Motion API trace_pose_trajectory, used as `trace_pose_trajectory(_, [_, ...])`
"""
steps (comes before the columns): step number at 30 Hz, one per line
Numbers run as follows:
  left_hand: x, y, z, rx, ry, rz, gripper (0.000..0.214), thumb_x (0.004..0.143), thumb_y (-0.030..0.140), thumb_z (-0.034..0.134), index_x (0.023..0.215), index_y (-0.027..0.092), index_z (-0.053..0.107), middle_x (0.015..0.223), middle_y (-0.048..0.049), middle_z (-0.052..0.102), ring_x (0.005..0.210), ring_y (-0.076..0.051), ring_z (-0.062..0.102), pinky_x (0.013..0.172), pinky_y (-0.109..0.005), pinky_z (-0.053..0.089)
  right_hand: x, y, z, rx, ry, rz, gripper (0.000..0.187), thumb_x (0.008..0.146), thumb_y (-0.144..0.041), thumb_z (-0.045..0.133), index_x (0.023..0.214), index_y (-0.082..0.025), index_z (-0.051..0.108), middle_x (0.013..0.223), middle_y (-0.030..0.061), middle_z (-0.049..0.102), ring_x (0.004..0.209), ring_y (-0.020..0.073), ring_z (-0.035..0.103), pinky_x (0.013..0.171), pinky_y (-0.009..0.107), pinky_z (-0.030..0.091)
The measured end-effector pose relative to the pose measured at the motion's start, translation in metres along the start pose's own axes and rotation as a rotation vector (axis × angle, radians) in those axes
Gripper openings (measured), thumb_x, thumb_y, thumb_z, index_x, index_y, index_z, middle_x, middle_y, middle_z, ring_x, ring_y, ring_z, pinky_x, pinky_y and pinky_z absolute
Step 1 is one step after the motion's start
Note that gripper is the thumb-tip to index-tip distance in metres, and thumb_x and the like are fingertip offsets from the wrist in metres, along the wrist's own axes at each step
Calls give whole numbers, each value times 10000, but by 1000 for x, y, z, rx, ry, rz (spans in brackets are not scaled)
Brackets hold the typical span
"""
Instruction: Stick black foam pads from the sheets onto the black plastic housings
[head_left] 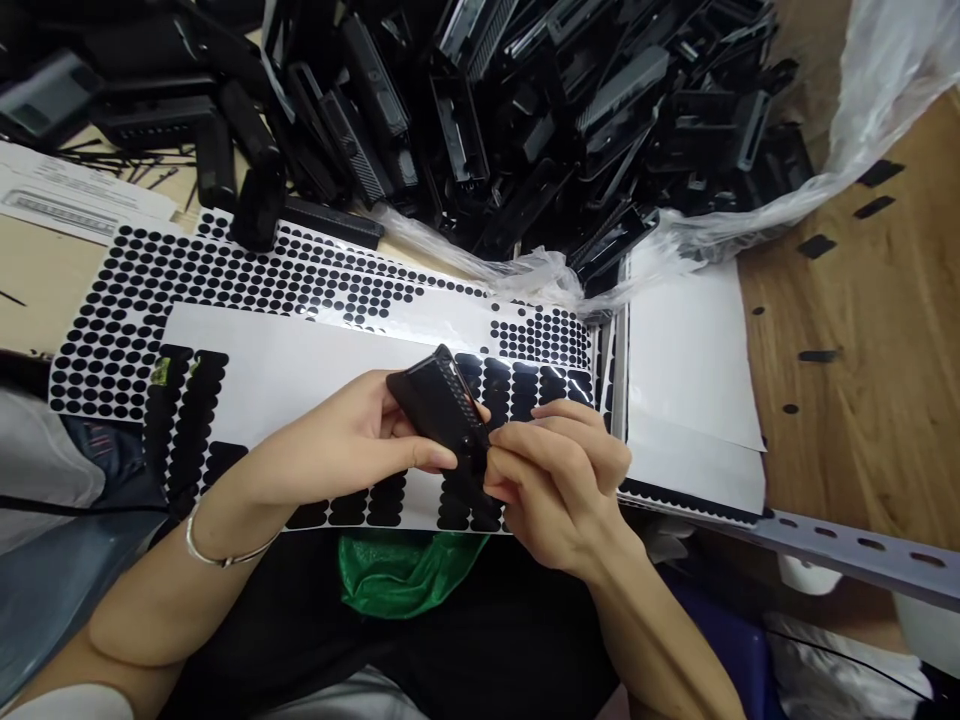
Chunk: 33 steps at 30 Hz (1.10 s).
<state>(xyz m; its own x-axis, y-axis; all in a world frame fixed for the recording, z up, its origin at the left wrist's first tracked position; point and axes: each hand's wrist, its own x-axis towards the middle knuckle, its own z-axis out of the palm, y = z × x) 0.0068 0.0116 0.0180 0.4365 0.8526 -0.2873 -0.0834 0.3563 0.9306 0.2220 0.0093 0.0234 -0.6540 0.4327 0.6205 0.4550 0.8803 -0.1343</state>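
My left hand [360,440], a silver bangle on its wrist, grips a narrow black plastic casing [437,402] with the thumb on its near face. The casing is tilted above the sticker sheets, and a ridged strip runs along its edge. At the casing's right side, my right hand [559,480] is closed in a pinch against the edge. Whatever lies between those fingertips is hidden. Beneath both hands is a white sheet [300,350] bearing rows of black oblong stickers [386,500].
A heap of black plastic casings [457,130] fills the back, partly in a clear plastic bag [787,215]. Sheets of round black stickers [127,300] lie left. White sheets [690,370] are stacked right, beside a wooden floor [862,400] with scattered black pieces. Green plastic [405,575] hangs below.
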Motion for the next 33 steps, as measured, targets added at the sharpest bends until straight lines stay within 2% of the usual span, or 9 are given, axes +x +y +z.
trace_pose_trajectory(4, [0, 6, -1, 3, 59, 18, 353, 743, 290, 827, 1027, 142, 680, 1054, -95, 760, 995, -266, 722, 800, -328, 629, 2, -4, 0, 36, -5, -43, 207, 977, -83, 540, 870, -216, 658, 969, 52, 717, 893, 197, 602, 726, 321, 556])
trace_pose_trajectory(8, [0, 9, 2, -5, 14, -8, 328, 754, 316, 827, 997, 154, 677, 1015, -84, 761, 955, -250, 727, 783, -317, 631, 1, 1, 2, 144, 58, 25, 88, 958, -163, 649, 1007, -206, 708, 975, 49, 738, 948, 201, 654, 771, 328, 603])
trace_pose_trajectory(11, [1, 8, 3, -50, -13, -32, 330, 750, 293, 833, 1005, 165, 668, 997, -66, 760, 929, -235, 730, 756, -304, 636, 0, 8, 3, 230, 101, 49, 249, 913, -260, 737, 1155, -204, 716, 1041, 76, 744, 983, 230, 675, 773, 364, 624])
trace_pose_trajectory(14, [2, 3, 1, -85, -16, -22, 317, 741, 242, 836, 999, 164, 670, 959, -48, 756, 904, -220, 729, 729, -279, 636, -1, 12, 4, 306, 69, 86, 318, 905, -280, 747, 1215, -215, 715, 1100, 88, 742, 1000, 245, 685, 788, 390, 629])
trace_pose_trajectory(22, [2, -7, -3, -65, 11, 11, 321, 769, 210, 809, 1061, 169, 682, 1068, -65, 750, 921, -204, 726, 721, -256, 636, -3, 15, 4, 420, 63, 107, 367, 840, -198, 810, 1199, -226, 737, 1093, 88, 773, 970, 240, 720, 773, 392, 655])
trace_pose_trajectory(28, [4, 0, 0, -41, -15, 54, 273, 742, 214, 819, 976, 148, 694, 977, -60, 753, 880, -204, 722, 740, -278, 637, -3, 15, 5, 481, 83, 100, 338, 801, -158, 841, 1125, -173, 744, 1040, 106, 782, 939, 234, 747, 778, 384, 661])
trace_pose_trajectory(33, [4, 0, 0, -9, 4, 47, 275, 745, 202, 807, 990, 152, 694, 972, -55, 750, 853, -191, 715, 728, -273, 633, -3, 14, 6, 517, 71, 133, 260, 802, -155, 838, 1043, -170, 741, 1018, 101, 772, 937, 234, 738, 787, 390, 651])
